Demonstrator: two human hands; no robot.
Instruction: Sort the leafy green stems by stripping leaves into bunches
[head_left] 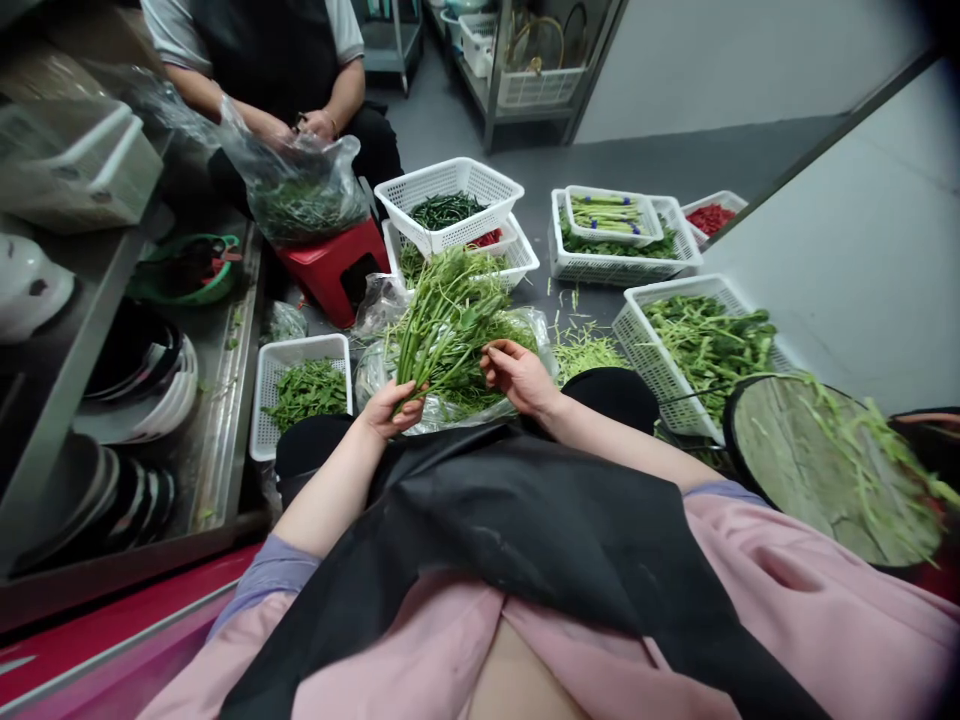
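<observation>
My left hand [394, 408] is closed around the lower stems of a bunch of leafy green stems [439, 325], which fans up and away from me. To the right of the bunch is my right hand [523, 377], its thumb and fingertips pinched together. Whatever those fingers hold, if anything, is too small to make out. Under both hands, in front of my knees, lies an opened clear plastic bag [536, 330] with more of the greens in it. The bunch partly hides that bag and the baskets behind it.
White baskets hold leaves [307, 393], dark green peppers [448, 210], tied stalks [611, 213] and greens [709, 340]. Light green trimmings [589, 355] litter the floor. A round wooden board [825, 470] stands right. Opposite, a co-worker's hands [319, 125] work above a bag on a red stool [334, 265].
</observation>
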